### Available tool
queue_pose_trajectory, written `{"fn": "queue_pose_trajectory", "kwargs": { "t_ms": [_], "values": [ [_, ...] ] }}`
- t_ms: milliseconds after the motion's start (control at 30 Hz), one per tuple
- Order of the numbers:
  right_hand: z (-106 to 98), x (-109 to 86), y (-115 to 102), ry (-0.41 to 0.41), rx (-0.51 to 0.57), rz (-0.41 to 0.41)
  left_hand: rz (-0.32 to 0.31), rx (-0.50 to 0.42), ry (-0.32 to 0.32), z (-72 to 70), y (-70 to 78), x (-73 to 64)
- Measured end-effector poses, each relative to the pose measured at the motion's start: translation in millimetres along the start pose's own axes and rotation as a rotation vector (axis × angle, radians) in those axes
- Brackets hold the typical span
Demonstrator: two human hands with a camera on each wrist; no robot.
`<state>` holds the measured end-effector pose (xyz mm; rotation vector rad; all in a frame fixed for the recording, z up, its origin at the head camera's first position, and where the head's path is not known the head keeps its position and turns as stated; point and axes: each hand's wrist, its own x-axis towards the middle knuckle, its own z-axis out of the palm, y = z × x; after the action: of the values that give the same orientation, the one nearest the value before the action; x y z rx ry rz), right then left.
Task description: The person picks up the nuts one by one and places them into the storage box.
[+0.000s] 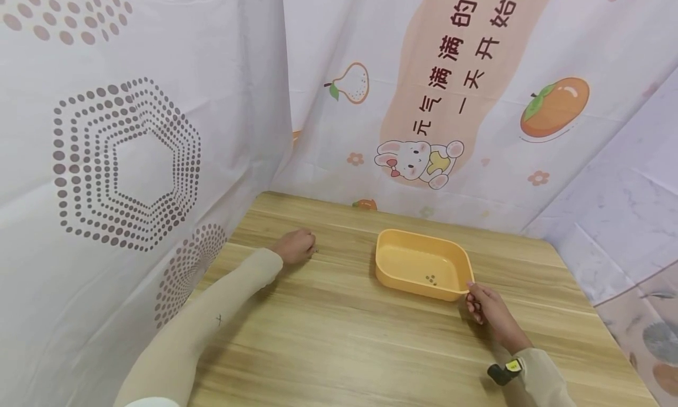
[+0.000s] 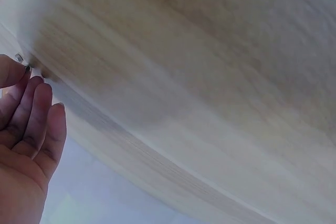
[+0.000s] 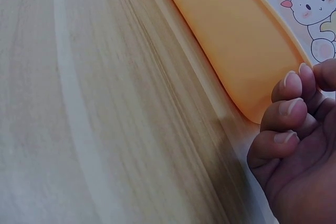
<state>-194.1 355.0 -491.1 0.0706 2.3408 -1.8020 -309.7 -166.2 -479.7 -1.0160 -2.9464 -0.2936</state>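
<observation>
My left hand (image 1: 295, 246) is low over the table at the far left. In the left wrist view, its thumb and forefinger pinch a small dark metal piece (image 2: 28, 68). A second small metal piece (image 2: 19, 57) lies on the table just beyond the fingertips. An orange-yellow plastic tray (image 1: 418, 292) sits to the right, with several small dark metal pieces (image 1: 431, 279) on its floor. My right hand (image 1: 489, 313) pinches the tray's near right corner between thumb and forefinger, the other fingers curled below the rim. The pieces are too small to tell their exact kind.
The wood-grain table (image 1: 328, 348) carries the tray. Behind it hangs a printed curtain (image 1: 339, 136) with fruit and a rabbit, and a dotted white curtain (image 1: 228, 130) closes the left side. A black device with a yellow label (image 1: 505, 372) is on my right wrist.
</observation>
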Motion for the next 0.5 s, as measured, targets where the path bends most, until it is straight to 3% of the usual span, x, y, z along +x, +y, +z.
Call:
{"fn": "queue_pose_trajectory", "kwargs": {
  "t_ms": [500],
  "values": [
    [-0.8, 0.9, 0.5, -0.006, 0.003, -0.008, -0.036, 0.035, -0.019, 2.9, 2.9, 5.0]
  ]
}}
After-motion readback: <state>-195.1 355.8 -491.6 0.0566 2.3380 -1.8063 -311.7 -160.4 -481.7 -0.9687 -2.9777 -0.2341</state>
